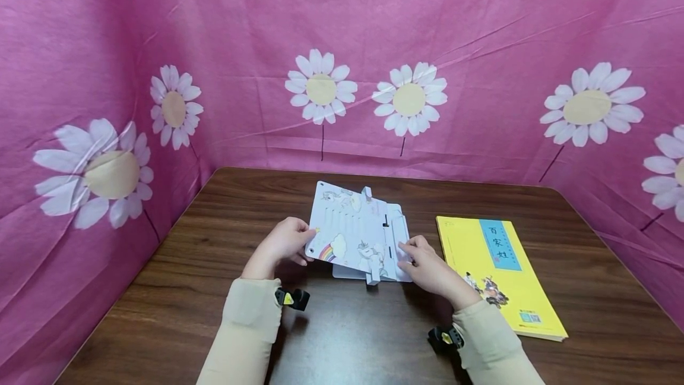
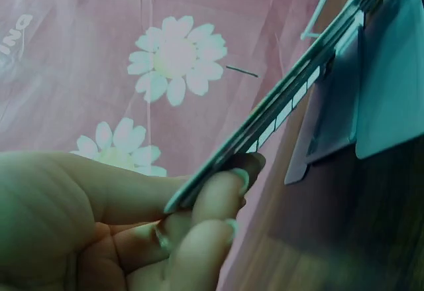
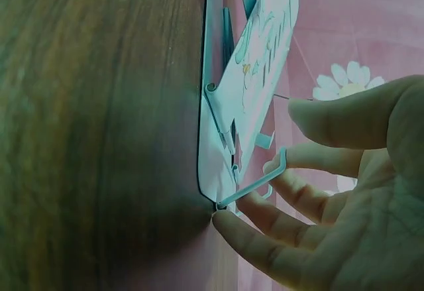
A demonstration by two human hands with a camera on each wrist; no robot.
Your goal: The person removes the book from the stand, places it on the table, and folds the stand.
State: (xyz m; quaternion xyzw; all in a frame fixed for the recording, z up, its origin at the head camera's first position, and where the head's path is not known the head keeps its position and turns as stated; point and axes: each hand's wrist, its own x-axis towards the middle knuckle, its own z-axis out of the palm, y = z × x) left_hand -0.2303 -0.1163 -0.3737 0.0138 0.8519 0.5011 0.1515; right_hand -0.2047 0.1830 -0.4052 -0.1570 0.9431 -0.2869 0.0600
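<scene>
A white folding book stand [image 1: 347, 224], printed with unicorns, a rainbow and clouds, stands on the table in the head view. Its slotted panel [image 3: 262, 59] is tilted up from the base plate [image 3: 212, 158]. My left hand [image 1: 283, 242] pinches the panel's left edge; in the left wrist view the thumb [image 2: 132, 188] lies on one face and curled fingers on the other. At the stand's right side is my right hand [image 1: 430, 266]. Its fingertips touch a bent white lip [image 3: 255, 186] there, while its thumb [image 3: 338, 115] stays apart from the stand.
A yellow book [image 1: 502, 278] with a blue title label lies to the right, close to my right forearm. Brown wood forms the tabletop [image 1: 176, 314]. Pink cloth [image 1: 246, 34] with white daisies hangs behind the table and along its sides.
</scene>
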